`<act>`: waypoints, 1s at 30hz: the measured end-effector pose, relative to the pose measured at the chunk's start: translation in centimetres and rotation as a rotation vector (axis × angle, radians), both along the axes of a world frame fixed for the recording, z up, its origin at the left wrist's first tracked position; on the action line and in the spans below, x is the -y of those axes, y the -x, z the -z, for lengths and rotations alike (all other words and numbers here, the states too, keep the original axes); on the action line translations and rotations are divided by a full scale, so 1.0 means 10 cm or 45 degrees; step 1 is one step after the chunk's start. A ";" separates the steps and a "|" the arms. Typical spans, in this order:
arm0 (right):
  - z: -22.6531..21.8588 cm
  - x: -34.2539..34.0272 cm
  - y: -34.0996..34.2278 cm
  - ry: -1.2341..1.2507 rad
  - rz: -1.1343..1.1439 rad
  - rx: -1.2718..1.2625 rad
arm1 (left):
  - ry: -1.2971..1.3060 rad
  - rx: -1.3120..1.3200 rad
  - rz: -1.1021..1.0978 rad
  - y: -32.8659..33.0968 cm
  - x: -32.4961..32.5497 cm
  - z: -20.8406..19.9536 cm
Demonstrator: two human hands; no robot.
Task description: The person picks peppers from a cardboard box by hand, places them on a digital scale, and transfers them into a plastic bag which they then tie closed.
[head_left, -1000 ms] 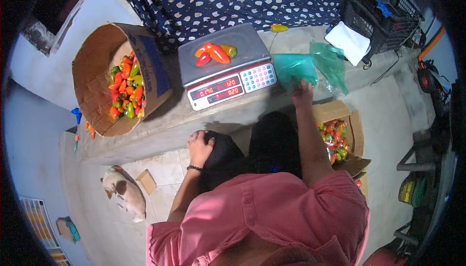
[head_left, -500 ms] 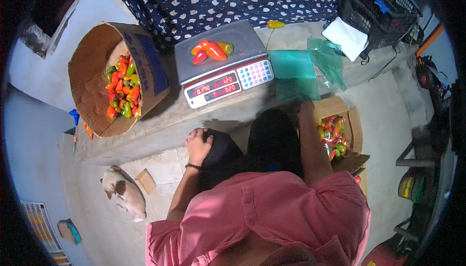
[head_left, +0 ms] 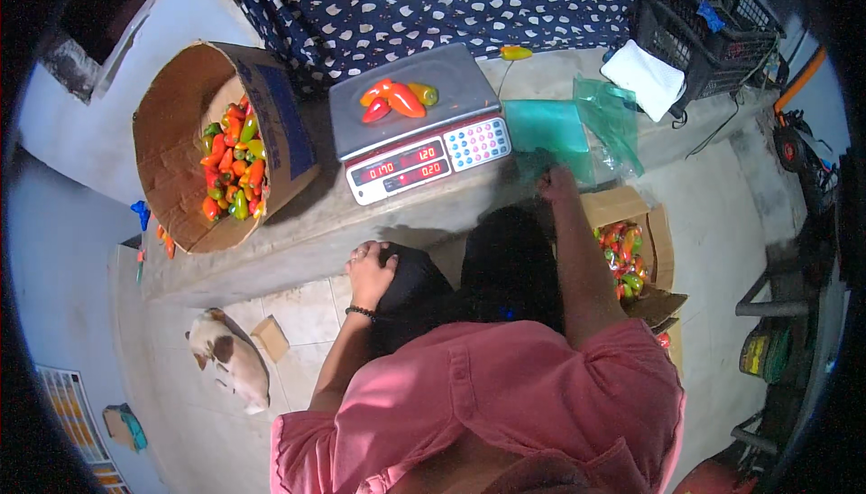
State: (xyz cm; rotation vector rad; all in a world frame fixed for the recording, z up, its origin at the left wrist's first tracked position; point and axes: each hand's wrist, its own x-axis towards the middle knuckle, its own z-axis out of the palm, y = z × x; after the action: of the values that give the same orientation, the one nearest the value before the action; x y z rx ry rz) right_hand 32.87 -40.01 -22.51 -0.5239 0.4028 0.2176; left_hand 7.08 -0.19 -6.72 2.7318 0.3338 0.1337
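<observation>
My left hand (head_left: 369, 275) lies with its fingers draped over my dark-trousered left knee, holding nothing. Curled and dim in shadow, my right hand (head_left: 557, 184) is at the ledge's front edge, just below the green plastic bags (head_left: 545, 126); what its fingers hold, if anything, is hidden. A digital scale (head_left: 428, 166) with a lit red display stands in front of me. On its grey plate lie several peppers (head_left: 403, 100), red, orange and yellow-green. To the right of my right forearm, an open cardboard box (head_left: 663, 246) contains bagged peppers (head_left: 622, 255).
A large tilted cardboard box (head_left: 162, 124) with loose peppers (head_left: 236, 165) stands on the ledge at left. Black crates (head_left: 695, 38) and a white cloth (head_left: 642, 79) are at far right. One pepper (head_left: 516, 53) lies behind the scale. A dog (head_left: 230, 363) lies on the floor.
My right hand has moved up and slightly left, from beside the cardboard box's rim toward the green bags. My left hand stays on the knee, and the peppers stay on the scale.
</observation>
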 end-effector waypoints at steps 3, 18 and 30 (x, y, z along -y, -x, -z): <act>0.08 0.00 -0.16 1.760 -0.350 -0.114 | -0.003 -0.006 -0.013 0.01 -0.01 0.00; -0.37 -0.31 -0.28 2.660 -0.384 0.368 | 0.000 -0.018 -0.021 0.02 -0.06 0.07; -0.83 -0.51 -0.74 2.717 -0.159 0.506 | 0.027 0.005 -0.007 -0.02 -0.06 0.05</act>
State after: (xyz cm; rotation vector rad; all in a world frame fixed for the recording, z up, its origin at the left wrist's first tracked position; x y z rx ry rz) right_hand 40.32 -34.91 -14.20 -2.6356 0.0527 -0.3167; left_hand 7.26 0.42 -7.20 2.7094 0.3399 0.1360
